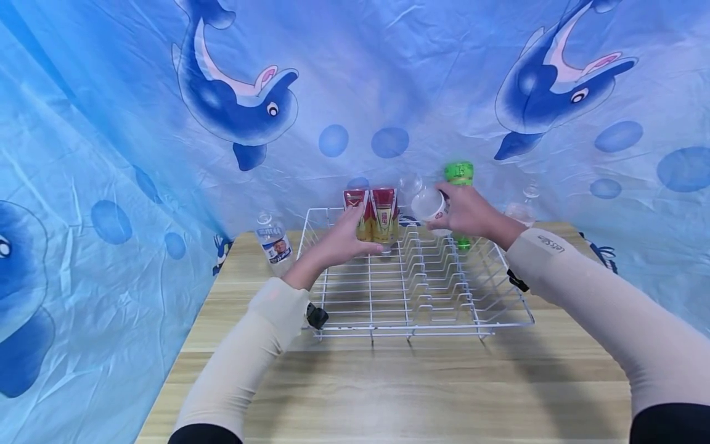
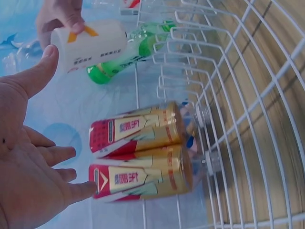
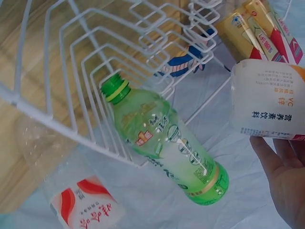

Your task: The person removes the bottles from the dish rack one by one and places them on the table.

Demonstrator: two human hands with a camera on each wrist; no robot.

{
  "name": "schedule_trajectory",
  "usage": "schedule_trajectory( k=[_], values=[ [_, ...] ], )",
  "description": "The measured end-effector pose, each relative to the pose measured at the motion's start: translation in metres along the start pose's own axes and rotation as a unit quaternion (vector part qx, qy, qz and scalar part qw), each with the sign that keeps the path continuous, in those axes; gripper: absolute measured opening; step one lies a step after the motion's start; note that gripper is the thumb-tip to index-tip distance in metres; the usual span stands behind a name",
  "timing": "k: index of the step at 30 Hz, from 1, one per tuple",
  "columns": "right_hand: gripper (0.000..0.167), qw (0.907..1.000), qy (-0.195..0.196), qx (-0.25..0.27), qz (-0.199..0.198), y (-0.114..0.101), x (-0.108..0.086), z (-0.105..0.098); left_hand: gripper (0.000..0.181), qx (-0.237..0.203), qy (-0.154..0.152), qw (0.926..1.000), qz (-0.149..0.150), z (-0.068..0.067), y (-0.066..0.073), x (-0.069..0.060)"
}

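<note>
My right hand (image 1: 466,209) grips a white-labelled drink bottle (image 3: 267,98) above the back of a white wire dish rack (image 1: 388,327). My left hand (image 1: 344,240) has its fingers spread beside two red-and-gold drink bottles (image 2: 138,174), which stand upside down, caps down, at the rack's rear. One left fingertip is at the base of the nearer bottle; whether it touches cannot be told. A green drink bottle (image 3: 164,138), cap down and leaning, is also at the rear, close to the right hand. The cap end of the white-labelled bottle is hidden.
A clear bottle with a blue label (image 1: 274,243) stands on the wooden table (image 1: 388,394) left of the rack. Another clear bottle with a red-and-white label (image 3: 88,200) is right of it. Behind hangs a blue dolphin-print sheet (image 1: 355,92). Wire prongs (image 1: 438,277) rise inside the rack.
</note>
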State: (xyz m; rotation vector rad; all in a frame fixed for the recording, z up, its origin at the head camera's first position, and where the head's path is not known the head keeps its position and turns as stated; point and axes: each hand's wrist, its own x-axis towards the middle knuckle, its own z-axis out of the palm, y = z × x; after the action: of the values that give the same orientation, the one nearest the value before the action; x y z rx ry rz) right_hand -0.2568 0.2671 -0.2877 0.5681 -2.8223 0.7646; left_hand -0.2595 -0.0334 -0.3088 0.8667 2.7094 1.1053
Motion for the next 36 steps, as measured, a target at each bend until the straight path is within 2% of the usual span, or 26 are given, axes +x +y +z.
schedule_trajectory(
  k=[6, 11, 13, 16, 23, 29, 36],
  values=[
    [0.076, 0.9963, 0.004, 0.076, 0.040, -0.004, -0.001, 0.001, 0.111, -0.012, -0.004, 0.9998, -0.016, 0.014, 0.007, 0.012],
    [0.074, 0.9897, 0.003, 0.127, 0.068, -0.008, 0.000, 0.001, 0.111, -0.007, -0.001, 0.9987, -0.050, 0.023, 0.019, 0.018],
    [0.075, 0.9871, 0.003, 0.143, 0.072, -0.010, 0.001, 0.002, 0.110, -0.006, 0.002, 0.9977, -0.067, 0.026, 0.025, 0.020],
    [0.075, 0.9844, 0.003, 0.159, 0.075, -0.013, 0.001, 0.003, 0.109, -0.017, 0.010, 0.9972, -0.072, 0.033, 0.031, 0.024],
    [0.073, 0.9814, 0.007, 0.178, 0.070, -0.023, 0.003, 0.005, 0.099, -0.031, 0.034, 0.9977, -0.050, 0.051, 0.039, 0.030],
    [0.075, 0.9783, 0.015, 0.195, 0.067, -0.031, 0.004, 0.008, 0.080, -0.070, 0.069, 0.9945, -0.033, 0.058, 0.043, 0.034],
    [0.076, 0.9785, 0.015, 0.196, 0.062, -0.034, 0.005, 0.011, 0.086, -0.097, 0.084, 0.9913, -0.028, 0.059, 0.042, 0.035]
  ],
)
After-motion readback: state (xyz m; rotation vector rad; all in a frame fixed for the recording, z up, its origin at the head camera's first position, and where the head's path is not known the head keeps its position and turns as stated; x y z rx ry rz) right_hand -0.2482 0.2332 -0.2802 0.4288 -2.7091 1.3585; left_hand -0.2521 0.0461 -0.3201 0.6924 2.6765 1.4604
